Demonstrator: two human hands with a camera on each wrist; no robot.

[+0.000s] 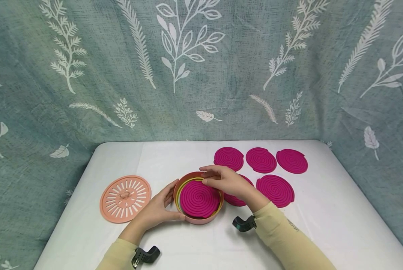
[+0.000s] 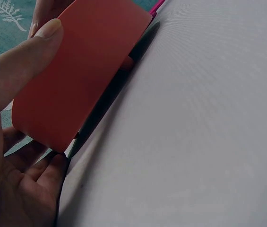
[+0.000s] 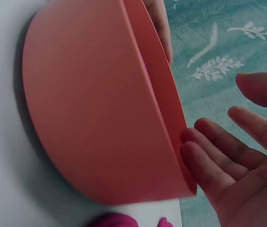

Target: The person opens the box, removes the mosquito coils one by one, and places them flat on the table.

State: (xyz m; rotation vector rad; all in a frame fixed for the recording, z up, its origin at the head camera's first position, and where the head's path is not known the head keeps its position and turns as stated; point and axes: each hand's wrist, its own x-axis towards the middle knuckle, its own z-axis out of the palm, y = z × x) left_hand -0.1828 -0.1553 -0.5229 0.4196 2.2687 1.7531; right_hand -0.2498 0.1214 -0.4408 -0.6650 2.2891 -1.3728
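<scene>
Left hand (image 1: 159, 208): grasping the coral container (image 1: 199, 222) at its left side, thumb against the near outer wall, fingers round the far side. In the left wrist view, the thumb pad lies along the wall.

Right hand (image 1: 226, 182): unclenched, fingers loosely bent and parted, nothing gripped. It is poised at the container's far right rim; in the right wrist view the fingertips are at the rim, the thumb held well apart from them. Contact with the rim cannot be confirmed.

Container: open-topped, mid-surface, between the two hands. Inside: a magenta spiral disc (image 1: 200, 198), lying face up, with a yellow ring (image 1: 178, 195) showing around it.

Left of the left hand: a round coral lid (image 1: 124, 195), slotted radially, with a small central loop, flat on the white surface (image 1: 340, 225).

Right and beyond: five more spiral discs (image 1: 275, 190), three in a back row, two in front; the front-left one is partly covered by the right hand.

Behind: green cloth (image 1: 188, 112), white leaf print.
</scene>
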